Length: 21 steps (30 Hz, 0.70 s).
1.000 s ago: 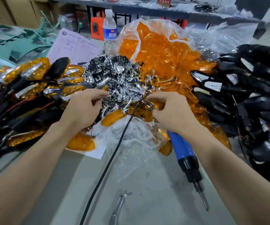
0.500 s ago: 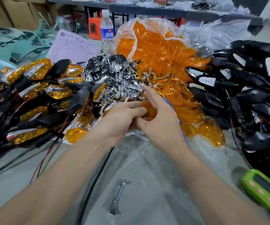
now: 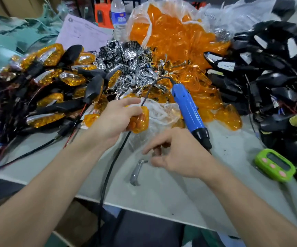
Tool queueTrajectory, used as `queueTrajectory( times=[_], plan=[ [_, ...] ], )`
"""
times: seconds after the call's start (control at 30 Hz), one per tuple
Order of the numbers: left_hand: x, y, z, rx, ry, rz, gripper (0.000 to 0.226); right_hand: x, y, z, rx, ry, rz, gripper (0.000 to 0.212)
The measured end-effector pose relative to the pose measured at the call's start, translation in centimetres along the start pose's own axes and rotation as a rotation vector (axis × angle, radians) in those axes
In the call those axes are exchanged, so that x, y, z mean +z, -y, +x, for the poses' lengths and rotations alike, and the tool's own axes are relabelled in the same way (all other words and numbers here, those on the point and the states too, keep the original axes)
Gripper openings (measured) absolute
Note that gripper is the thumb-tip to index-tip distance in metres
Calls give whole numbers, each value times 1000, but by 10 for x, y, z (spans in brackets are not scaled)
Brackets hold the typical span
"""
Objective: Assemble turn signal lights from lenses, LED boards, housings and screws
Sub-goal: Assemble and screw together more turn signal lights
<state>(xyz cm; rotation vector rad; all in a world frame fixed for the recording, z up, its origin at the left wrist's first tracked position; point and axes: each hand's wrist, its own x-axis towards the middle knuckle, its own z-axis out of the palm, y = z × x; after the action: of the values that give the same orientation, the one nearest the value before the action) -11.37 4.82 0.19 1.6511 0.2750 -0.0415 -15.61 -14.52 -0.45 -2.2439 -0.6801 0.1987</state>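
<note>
1. Now: left hand (image 3: 115, 120) grips an amber lens (image 3: 140, 120), lifted just near of the parts heap, probably to free it for fitting.
2. Right hand (image 3: 178, 154) hovers low over a small metal piece (image 3: 137, 171). Fingers loosely curled; cannot tell if they pinch anything.
3. Blue screwdriver (image 3: 188, 111) lies just beside, within reach.
4. Grey table (image 3: 162, 193); finished lights (image 3: 51, 77) left, black housings (image 3: 272, 73) right, cluttered workshop beyond.

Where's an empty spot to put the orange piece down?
Bare table lies along the front edge, between the black cable and the green timer, beside the small metal part. Behind, the orange lens heap and black housings crowd it.
</note>
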Motion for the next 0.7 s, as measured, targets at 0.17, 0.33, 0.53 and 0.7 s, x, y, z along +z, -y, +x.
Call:
queueTrajectory(
  times=[0.17, 0.33, 0.53, 0.7],
  plan=[
    [-9, 9, -19, 5, 27, 22, 35, 19, 9, -4, -81, 94, -73, 28],
    [-16, 17, -25, -4, 94, -5, 34, 28, 2, -5, -62, -137, -133, 15],
    [-9, 19, -24, -3, 130, -209, 23, -3, -13, 10, 202, -410, -71, 16],
    [10, 9, -12, 33, 156, -282, 15, -28, -14, 20, 174, -465, 279, 13]
  ],
)
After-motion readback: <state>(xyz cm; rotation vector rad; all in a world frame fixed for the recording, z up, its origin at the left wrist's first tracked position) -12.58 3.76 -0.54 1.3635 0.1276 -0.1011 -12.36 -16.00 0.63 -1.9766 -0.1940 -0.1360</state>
